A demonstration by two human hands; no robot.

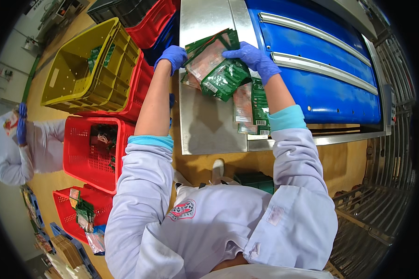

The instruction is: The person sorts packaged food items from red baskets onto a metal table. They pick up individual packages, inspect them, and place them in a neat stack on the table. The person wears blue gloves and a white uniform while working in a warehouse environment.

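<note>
Both my hands wear blue-violet gloves and hold a fanned stack of flat green printed pouches with clear windows [213, 66] over a stainless steel table [209, 129]. My left hand [171, 58] grips the stack's left edge, its fingertips partly hidden. On the opposite side, my right hand [253, 59] clasps the stack with the thumb lying across the front. Through the windows something pinkish shows. More pouches of the same kind [252, 108] lie overlapping on the table below my right wrist, at the foot of a blue panelled machine [321, 66].
Left of the table stand a yellow crate [122, 87] holding some green pouches, a red perforated crate [90, 157], and another red crate [66, 216] with pouches. A person in white [12, 150] is at far left. Metal racks [370, 209] stand at right.
</note>
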